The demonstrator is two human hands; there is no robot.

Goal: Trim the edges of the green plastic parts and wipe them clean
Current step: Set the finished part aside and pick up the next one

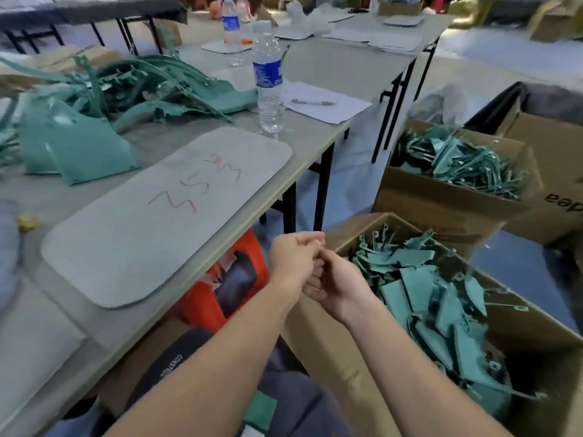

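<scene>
My left hand (295,258) and my right hand (336,287) meet in front of me, just past the table's edge and above the near rim of a cardboard box (318,335). Both have curled fingers that touch each other, and no part or tool shows between them. That box holds several green plastic offcuts (441,298). On the table to the left lies a heap of green plastic parts (132,86), with larger green pieces (79,149) in front of it. A grey work mat (164,222) with red scribbles lies bare on the table.
Two water bottles (268,86) (232,29) stand behind the mat, next to a sheet of paper (344,108) with a pen (312,102). A second box (441,200) of green scraps stands further right. An orange stool (233,279) sits under the table.
</scene>
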